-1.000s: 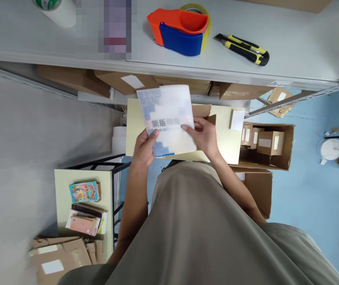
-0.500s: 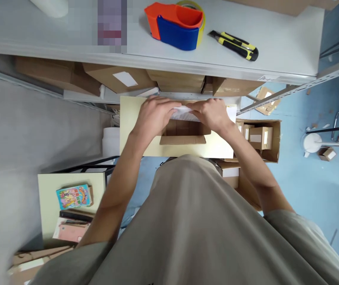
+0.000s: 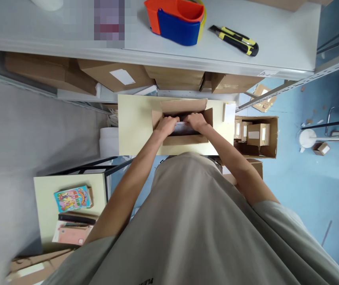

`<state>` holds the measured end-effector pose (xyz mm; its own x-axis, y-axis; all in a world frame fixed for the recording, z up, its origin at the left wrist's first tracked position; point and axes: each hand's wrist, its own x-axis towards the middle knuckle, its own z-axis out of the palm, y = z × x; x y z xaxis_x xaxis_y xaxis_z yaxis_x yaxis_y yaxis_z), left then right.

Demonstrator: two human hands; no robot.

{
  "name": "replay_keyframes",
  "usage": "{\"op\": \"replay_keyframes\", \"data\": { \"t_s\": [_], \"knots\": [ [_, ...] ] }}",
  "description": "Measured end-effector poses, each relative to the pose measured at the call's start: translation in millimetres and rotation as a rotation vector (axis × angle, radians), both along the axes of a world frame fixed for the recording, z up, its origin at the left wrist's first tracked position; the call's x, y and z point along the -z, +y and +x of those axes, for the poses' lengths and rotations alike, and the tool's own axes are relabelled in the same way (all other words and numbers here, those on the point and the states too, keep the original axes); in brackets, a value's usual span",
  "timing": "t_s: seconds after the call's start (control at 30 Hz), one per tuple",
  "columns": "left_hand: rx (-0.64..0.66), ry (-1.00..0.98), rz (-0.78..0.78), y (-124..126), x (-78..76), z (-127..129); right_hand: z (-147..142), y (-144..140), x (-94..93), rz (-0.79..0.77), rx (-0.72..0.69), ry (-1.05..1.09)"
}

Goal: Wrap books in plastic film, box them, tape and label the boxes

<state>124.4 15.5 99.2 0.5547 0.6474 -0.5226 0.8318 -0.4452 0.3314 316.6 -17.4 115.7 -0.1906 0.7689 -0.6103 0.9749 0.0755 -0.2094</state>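
Note:
An open cardboard box [image 3: 184, 139] stands on a pale yellow table [image 3: 135, 130], its flaps folded outward. Both my hands reach down into it. My left hand [image 3: 167, 126] grips the left end of a whitish, translucent wrapped item [image 3: 181, 128], which looks like plastic or bubble wrap. At the item's right end, my right hand [image 3: 197, 121] has its fingers curled on it. The item lies inside the box opening, partly hidden by my fingers and the box walls. What is inside the wrapping cannot be made out.
On the shelf ahead [image 3: 288, 43] sit an orange and blue tape dispenser [image 3: 178, 25] and a yellow-black utility knife [image 3: 237, 39]. Cardboard boxes [image 3: 177, 79] fill the shelf below. A carton of small boxes [image 3: 272, 136] is on the right; a side table [image 3: 46, 206] holds colourful books [image 3: 73, 198].
Both hands have moved down and nearer to me, bringing the wrapped item from above the box's far side into the opening. The far flap now shows.

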Motion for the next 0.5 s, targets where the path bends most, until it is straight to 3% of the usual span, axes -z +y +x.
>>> {"op": "replay_keyframes", "data": {
  "t_s": [0.17,0.3,0.4,0.5],
  "knots": [
    [-0.011,0.084,-0.044,-7.1,9.9,10.4,-10.6,-10.2,13.1,-0.010,0.033,0.004],
    [-0.079,0.014,-0.011,-24.8,10.7,10.4,-6.4,-28.2,12.7,0.005,0.043,0.019],
    [-0.116,-0.105,0.057,-46.7,5.0,-4.5,11.3,-53.7,3.5,0.129,0.098,0.122],
    [-0.163,-0.221,0.145,-66.0,-9.0,-34.7,42.5,-88.3,-8.7,0.378,0.246,0.321]
  ]
}}
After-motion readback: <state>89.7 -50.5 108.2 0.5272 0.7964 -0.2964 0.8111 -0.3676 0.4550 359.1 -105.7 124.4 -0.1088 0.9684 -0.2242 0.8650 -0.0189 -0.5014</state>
